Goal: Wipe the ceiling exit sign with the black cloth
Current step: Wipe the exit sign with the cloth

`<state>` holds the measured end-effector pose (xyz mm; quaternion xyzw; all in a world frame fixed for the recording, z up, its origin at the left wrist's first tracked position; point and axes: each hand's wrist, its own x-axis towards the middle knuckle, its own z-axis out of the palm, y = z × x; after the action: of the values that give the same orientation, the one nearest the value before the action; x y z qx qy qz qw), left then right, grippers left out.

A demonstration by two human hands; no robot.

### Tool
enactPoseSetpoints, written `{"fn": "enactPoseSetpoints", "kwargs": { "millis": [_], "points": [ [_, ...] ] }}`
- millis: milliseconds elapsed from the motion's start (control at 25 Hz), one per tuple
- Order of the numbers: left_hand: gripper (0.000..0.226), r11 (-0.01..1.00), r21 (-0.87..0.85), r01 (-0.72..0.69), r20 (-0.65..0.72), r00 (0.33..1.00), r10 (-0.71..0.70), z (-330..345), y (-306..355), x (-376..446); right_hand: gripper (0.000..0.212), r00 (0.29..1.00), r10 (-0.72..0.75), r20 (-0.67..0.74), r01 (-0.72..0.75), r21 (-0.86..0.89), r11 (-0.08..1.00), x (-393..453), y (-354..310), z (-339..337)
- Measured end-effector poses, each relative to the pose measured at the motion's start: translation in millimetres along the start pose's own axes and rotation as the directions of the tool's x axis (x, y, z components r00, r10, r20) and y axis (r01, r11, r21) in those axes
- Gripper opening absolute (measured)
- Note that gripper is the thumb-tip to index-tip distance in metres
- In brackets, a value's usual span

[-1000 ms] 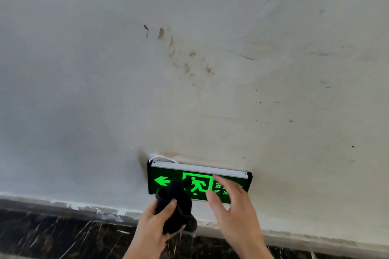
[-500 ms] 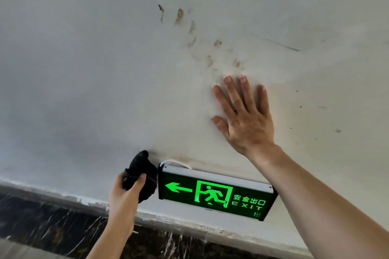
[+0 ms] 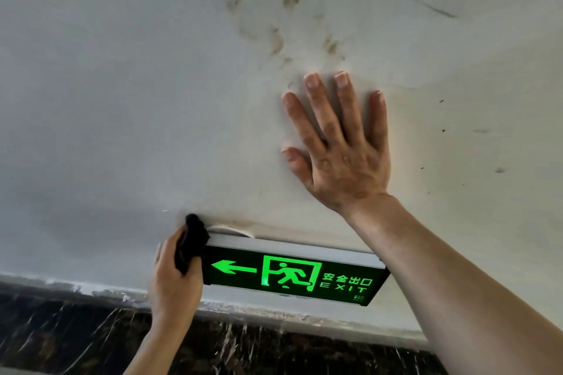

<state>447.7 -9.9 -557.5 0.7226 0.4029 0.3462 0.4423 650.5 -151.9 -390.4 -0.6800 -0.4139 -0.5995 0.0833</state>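
Note:
The exit sign (image 3: 292, 275) hangs from the white ceiling, lit green with an arrow, a running figure and the word EXIT, under a pale metal top rail. My left hand (image 3: 173, 280) grips the bunched black cloth (image 3: 192, 245) and presses it against the sign's left end, up by the top corner. My right hand (image 3: 338, 146) lies flat on the ceiling above and to the right of the sign, fingers spread, holding nothing. My right forearm crosses in front of the sign's right end.
Brownish smudges (image 3: 277, 39) mark the ceiling (image 3: 106, 85) above my right hand. A thin white cable (image 3: 231, 230) loops out above the sign's left end. Below the ceiling edge runs a dark marble wall band (image 3: 76, 332) with a chipped white border.
My right hand left the sign's face and went up flat onto the ceiling. My left hand carried the cloth from the sign's front to its left end, then closer against the corner.

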Motion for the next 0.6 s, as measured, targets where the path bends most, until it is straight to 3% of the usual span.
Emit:
{"fn": "enactPoseSetpoints", "kwargs": {
  "millis": [200, 400, 600],
  "points": [
    [0.042, 0.990, -0.069, 0.126, -0.037, 0.991, -0.129, 7, -7, 2, 0.064, 1.000, -0.001, 0.003, 0.001, -0.001, 1.000, 1, 0, 2],
    [0.033, 0.952, -0.073, 0.298, 0.117, 0.950, -0.289, 15, -46, -13, 0.064, 1.000, -0.004, 0.010, 0.004, -0.007, 1.000, 0, 0, 3],
    [0.039, 0.950, -0.021, 0.312, 0.165, 0.938, -0.305, 21, -62, -11, 0.064, 1.000, 0.006, -0.017, -0.006, 0.000, 1.000, 0, 0, 5]
  ]
}}
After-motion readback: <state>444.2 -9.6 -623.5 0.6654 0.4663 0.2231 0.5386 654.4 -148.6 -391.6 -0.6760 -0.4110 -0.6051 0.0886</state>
